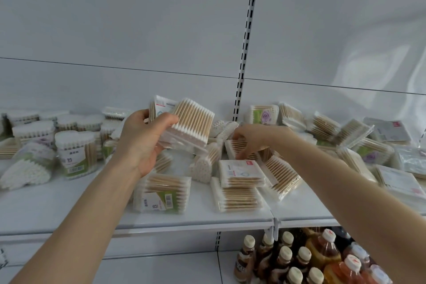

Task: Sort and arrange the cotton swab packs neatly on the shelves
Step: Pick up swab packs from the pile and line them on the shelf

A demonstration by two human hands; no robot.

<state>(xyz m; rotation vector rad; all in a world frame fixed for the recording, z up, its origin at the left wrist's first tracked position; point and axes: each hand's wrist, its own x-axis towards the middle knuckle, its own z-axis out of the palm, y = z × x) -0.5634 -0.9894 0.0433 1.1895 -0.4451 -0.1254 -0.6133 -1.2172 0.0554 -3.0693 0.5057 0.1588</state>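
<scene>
The left hand [140,143] grips a few flat swab packs [192,122] above the shelf [69,210], centre of the frame — the right hand [255,138] curls its fingers [238,134] round another pack [232,148] lying on it.

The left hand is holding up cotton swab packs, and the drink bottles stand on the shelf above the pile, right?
Not quite. The left hand does hold up cotton swab packs, but the drink bottles stand on the shelf below the pile, as the head view shows.
</scene>
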